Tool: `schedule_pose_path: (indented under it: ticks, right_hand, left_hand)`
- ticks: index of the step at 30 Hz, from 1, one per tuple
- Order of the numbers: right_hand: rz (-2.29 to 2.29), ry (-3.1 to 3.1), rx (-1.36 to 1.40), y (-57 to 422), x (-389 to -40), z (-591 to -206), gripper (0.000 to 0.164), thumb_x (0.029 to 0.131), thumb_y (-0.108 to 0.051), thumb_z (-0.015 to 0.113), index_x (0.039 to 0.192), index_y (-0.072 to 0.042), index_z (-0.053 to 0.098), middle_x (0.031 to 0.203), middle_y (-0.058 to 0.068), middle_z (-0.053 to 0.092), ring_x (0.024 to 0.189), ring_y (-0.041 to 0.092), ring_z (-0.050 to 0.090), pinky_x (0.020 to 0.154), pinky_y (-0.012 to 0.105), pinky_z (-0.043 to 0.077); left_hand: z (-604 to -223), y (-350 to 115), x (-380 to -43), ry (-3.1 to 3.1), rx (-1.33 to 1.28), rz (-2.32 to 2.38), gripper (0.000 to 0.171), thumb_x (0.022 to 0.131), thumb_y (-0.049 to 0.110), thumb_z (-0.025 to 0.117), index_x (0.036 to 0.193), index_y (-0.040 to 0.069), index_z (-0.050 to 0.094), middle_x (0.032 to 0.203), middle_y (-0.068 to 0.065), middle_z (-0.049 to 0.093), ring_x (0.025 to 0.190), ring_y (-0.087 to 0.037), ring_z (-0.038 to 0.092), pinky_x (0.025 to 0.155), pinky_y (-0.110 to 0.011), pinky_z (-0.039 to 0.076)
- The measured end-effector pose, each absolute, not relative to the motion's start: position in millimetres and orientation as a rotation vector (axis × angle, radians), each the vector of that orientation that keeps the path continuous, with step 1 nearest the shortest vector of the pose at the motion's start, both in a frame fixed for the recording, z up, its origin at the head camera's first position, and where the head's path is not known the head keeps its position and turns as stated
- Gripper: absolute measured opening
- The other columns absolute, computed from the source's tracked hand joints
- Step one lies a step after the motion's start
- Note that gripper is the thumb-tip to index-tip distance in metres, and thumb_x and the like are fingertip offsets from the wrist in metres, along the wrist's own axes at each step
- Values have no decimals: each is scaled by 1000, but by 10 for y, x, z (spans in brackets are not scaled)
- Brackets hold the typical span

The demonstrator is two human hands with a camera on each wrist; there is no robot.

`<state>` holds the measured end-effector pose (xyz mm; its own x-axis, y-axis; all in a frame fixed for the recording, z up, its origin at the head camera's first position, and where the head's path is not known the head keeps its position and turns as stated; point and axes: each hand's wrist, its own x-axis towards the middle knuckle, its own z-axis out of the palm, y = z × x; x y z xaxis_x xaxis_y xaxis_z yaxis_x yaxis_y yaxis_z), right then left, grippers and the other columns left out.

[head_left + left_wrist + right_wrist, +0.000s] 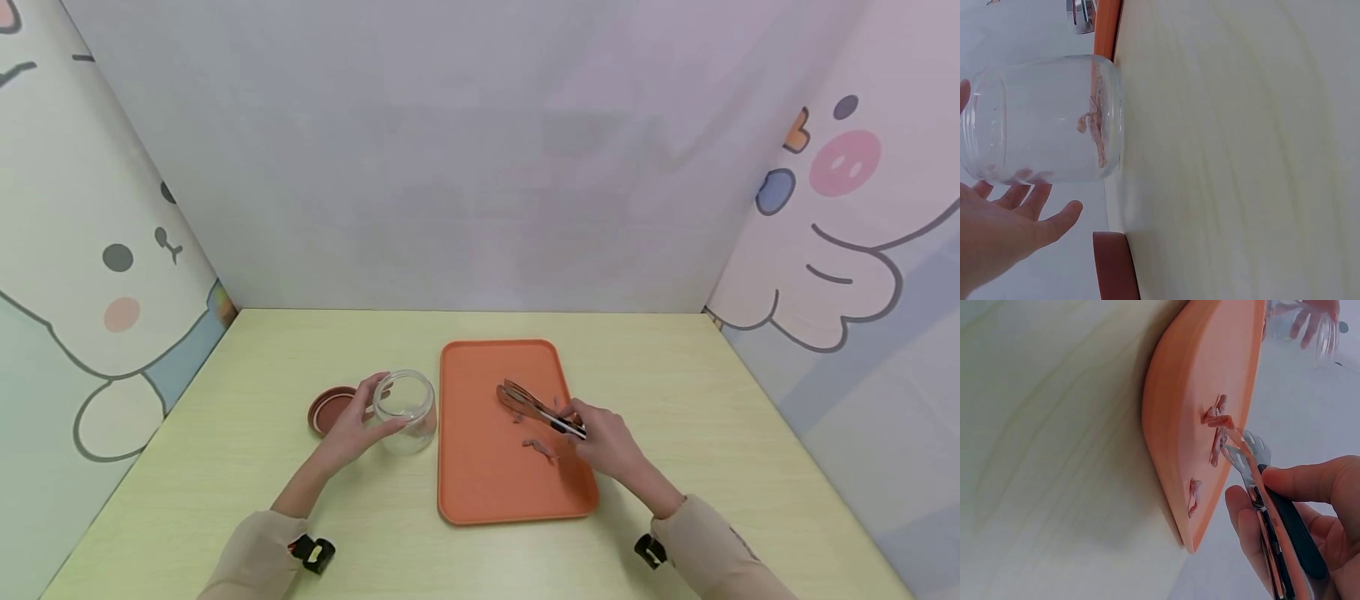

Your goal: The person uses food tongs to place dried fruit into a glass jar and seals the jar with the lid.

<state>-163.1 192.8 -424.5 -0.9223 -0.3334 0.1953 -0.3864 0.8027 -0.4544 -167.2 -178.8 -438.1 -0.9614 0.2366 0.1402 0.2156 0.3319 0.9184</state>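
Note:
My left hand [358,425] grips a clear glass jar [407,421] from its left side, thumb and fingers on the wall. Through the glass in the left wrist view, brownish wrinkled strips [1099,128] show near the jar's base. With my right hand [606,440] I hold metal tongs [531,407] by their black handles [1294,531]. The tongs' tips reach over the orange tray [487,483], close to some reddish-brown, dried-looking strips [1216,425]. Another strip [540,448] lies on the tray near my right hand. Whether the tips touch a strip, I cannot tell.
Left of the jar, partly behind my left hand, lies a round reddish-brown lid [324,411]. The tray has a low raised rim and stands right beside the jar. A pale wood-grain table [375,533] lies under everything, with a whitish curtain [465,167] at its back edge.

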Motion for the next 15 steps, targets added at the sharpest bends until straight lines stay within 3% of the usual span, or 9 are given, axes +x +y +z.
schedule_pose_path:
  ticks: [15]
  right_hand:
    - [796,-2852,633,1954,-1632,-4267,25,69,4,67,85,-12,57,69,-4,56,50,8,39,44,23,32]
  left_hand:
    - [-4350,-1778,-1651,2548,437,1756,73,77,22,69,134,10,25,132,-17,33,122,-30,28,96,-51,28]
